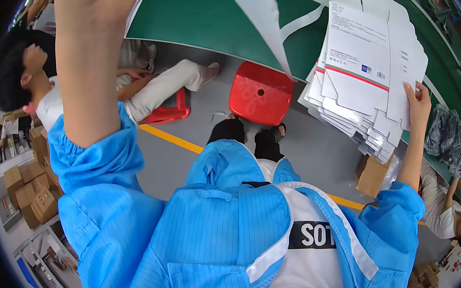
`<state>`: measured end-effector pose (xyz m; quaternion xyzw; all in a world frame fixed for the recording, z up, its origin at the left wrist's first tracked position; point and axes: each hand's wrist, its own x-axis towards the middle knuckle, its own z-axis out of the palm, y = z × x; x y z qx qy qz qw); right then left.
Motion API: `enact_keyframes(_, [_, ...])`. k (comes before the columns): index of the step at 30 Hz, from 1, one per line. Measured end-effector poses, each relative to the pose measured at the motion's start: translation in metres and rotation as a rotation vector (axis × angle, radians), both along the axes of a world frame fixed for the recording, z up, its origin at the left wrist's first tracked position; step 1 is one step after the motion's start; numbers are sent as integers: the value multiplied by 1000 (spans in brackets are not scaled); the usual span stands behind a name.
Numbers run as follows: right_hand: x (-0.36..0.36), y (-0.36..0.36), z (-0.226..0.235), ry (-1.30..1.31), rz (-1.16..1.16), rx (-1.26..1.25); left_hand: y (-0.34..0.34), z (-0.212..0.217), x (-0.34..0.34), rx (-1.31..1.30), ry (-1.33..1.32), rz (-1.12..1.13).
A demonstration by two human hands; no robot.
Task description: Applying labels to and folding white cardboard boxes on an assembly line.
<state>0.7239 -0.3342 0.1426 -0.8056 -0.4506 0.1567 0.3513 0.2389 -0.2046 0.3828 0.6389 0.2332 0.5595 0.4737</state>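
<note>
A stack of flat, unfolded white cartons with a red stripe and small print lies at the right edge of the green table, its lower sheets fanned out past the edge. My right hand grips the right side of the stack, fingers curled at the cartons' edge. My left forearm reaches up, and the hand passes out of the picture at the top, so its fingers are hidden. A white printed strip hangs over the table edge. Another thin white strip curls beside the stack.
A red plastic stool stands below the table edge. At the left a seated person sits close to my arm; another person is at lower right. Black plastic bags, a cardboard box and stacked brown boxes lie around.
</note>
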Motion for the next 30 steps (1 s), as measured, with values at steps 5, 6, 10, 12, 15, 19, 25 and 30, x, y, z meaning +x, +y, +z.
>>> enact_keyframes(5, [4, 5, -3, 35, -56, -28, 41, -29, -17, -847, -876, -870])
enact_keyframes(6, [6, 6, -3, 33, -71, -28, 45, -27, -16, -854, -872, -884])
enact_keyframes(10, [9, 9, -9, 108, -119, -40, 49, -25, -7, -816, -662, -808])
enact_keyframes(12, [9, 13, -5, 133, -127, -58, 43, -18, -5, -322, -185, -404])
enact_keyframes(15, [10, 13, -2, 136, -125, -61, 26, -6, -1, -376, -246, -428])
enact_keyframes(19, [5, 14, -8, 123, -105, -23, -2, -9, 8, -997, -844, -891])
enact_keyframes(25, [-3, 21, -15, 102, -92, 10, -23, -29, 36, -948, -797, -872])
enact_keyframes(30, [7, 10, -13, 96, -110, -16, -24, -54, 46, -819, -748, -864])
